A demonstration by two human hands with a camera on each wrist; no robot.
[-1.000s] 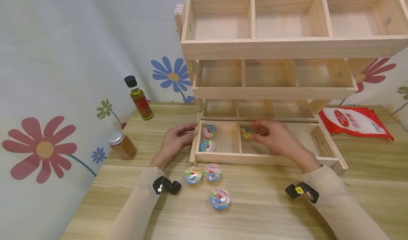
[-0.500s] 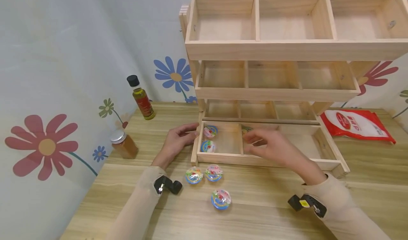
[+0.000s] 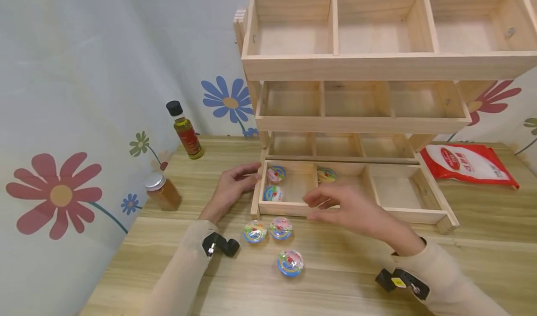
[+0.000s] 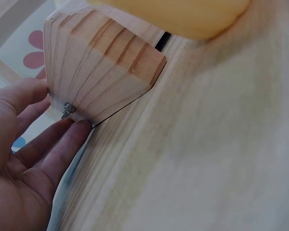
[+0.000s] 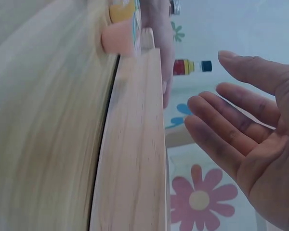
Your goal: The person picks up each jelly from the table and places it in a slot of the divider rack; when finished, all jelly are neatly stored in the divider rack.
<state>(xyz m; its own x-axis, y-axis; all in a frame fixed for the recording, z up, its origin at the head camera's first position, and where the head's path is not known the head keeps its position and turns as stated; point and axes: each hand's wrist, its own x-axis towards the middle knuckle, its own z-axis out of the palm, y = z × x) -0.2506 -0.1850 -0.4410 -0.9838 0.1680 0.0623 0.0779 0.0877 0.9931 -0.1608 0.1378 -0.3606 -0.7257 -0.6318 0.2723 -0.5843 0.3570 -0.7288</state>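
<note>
Three round plastic cups with multicoloured lids [image 3: 290,263] stand on the worktop [image 3: 335,288] by the front-left corner of the pale wooden tray [image 3: 289,209]. Loose-fingered, the right hand [image 3: 350,209] hovers unladen over the tray's front edge; the left hand [image 3: 232,185] touches its left end, fingers relaxed. Inside lie three more cups.

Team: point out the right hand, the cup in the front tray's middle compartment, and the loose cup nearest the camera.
Right hand [image 3: 347,209]: head view, back of the hand.
Middle-compartment cup [image 3: 327,175]: head view, lid.
Nearest loose cup [image 3: 290,262]: head view, lid.
</note>
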